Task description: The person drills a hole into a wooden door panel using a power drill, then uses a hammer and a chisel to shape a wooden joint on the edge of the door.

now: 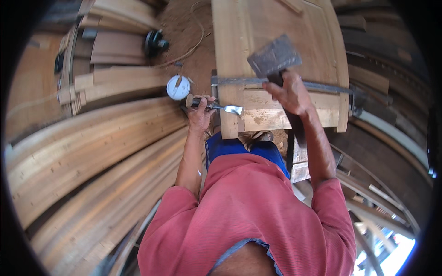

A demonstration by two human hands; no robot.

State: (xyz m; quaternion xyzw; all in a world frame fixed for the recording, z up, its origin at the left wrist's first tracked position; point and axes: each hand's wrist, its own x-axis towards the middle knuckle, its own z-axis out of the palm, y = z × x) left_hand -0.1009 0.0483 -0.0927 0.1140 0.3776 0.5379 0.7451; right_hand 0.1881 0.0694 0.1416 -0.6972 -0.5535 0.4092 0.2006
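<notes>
My left hand (200,115) is closed around the handle of a wood chisel (233,109). Its shiny blade points right, over the near left corner of a wooden door panel (294,41). My right hand (295,94) grips the dark handle of a mallet (275,56) with a blocky, dark head. The mallet is held up over the panel, its head away from me and its handle end toward me. A metal bar clamp (322,86) runs across the panel, partly hidden behind my right hand.
Long planks (106,133) are stacked on the left. A round white lid (178,87) with a brown piece on it sits beyond my left hand. A green and black power tool (155,43) and a cord (199,34) lie farther off. More timber (391,119) fills the right side.
</notes>
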